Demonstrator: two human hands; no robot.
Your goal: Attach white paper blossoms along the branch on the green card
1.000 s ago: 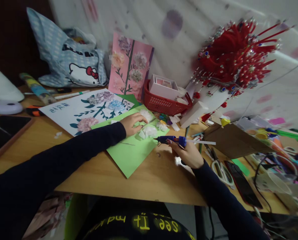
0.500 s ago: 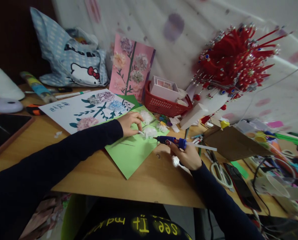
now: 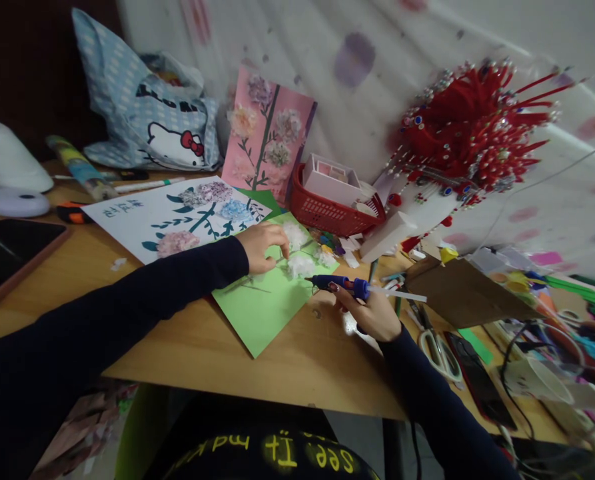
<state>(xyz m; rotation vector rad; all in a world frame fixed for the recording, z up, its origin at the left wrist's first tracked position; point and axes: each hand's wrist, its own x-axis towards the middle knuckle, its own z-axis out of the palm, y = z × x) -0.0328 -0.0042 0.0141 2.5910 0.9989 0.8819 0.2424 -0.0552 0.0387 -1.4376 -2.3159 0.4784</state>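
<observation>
My right hand (image 3: 374, 313) is wrapped round a blue hot glue gun (image 3: 344, 285). A pale glue stick juts from its back, and its nozzle points left, close to a white ruffled paper flower (image 3: 301, 267). That flower lies on a light green sheet (image 3: 257, 320) with thin stems, and another white flower (image 3: 294, 235) is just above it. Over the sheet's left part is my left hand (image 3: 264, 248). Its fingers are bent, with thumb and forefinger apart beside the nearer flower, and I see nothing between them.
A white flower picture (image 3: 127, 230) lies left; a pink one (image 3: 242, 153) leans at the back beside a red basket (image 3: 322, 217). Scissors (image 3: 440, 353), a dark phone (image 3: 477, 373), cardboard (image 3: 467, 287) and cables crowd the right. A beaded red headdress (image 3: 457, 133) stands behind.
The small white piece at my left fingertips no longer shows there, and the fingers have lifted slightly and parted. The glue gun stays almost in place. The view has shifted a little.
</observation>
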